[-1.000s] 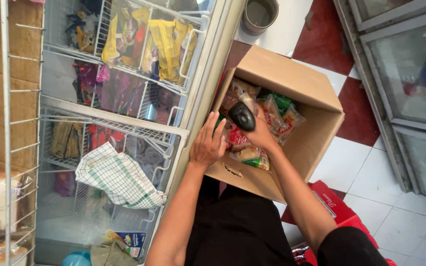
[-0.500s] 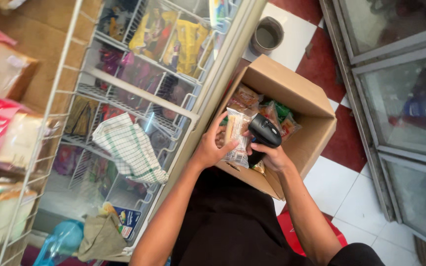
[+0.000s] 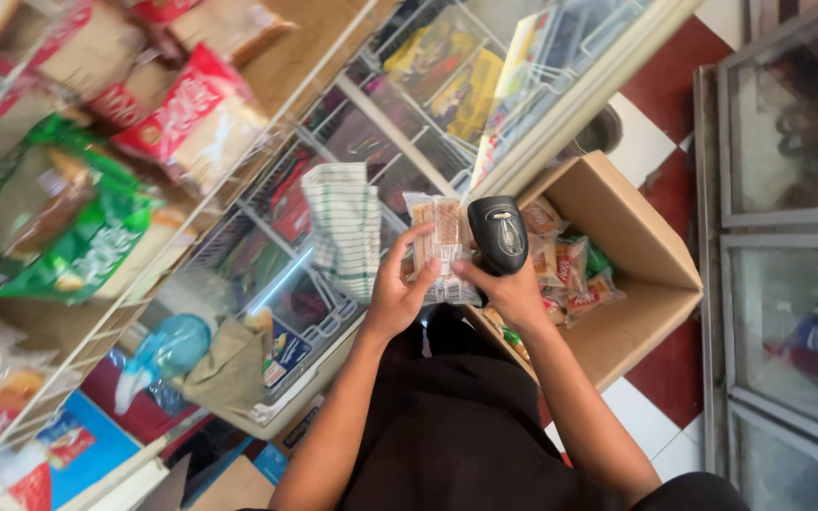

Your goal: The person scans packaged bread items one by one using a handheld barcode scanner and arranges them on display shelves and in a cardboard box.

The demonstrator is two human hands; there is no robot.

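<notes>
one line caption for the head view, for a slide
Left hand holds a clear snack pack beside the black scanner in the right hand, above an open cardboard box.

Bright, even daylight, soft shadows.
Snack bags [image 3: 97, 180] at left blur; glass doors [image 3: 797, 284] at right carry pale glare.

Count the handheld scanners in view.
1. The black handheld scanner is in the right hand, held beside the clear snack packet that the left hand grips, above the cardboard box. Others could be hidden among the clutter.
</notes>
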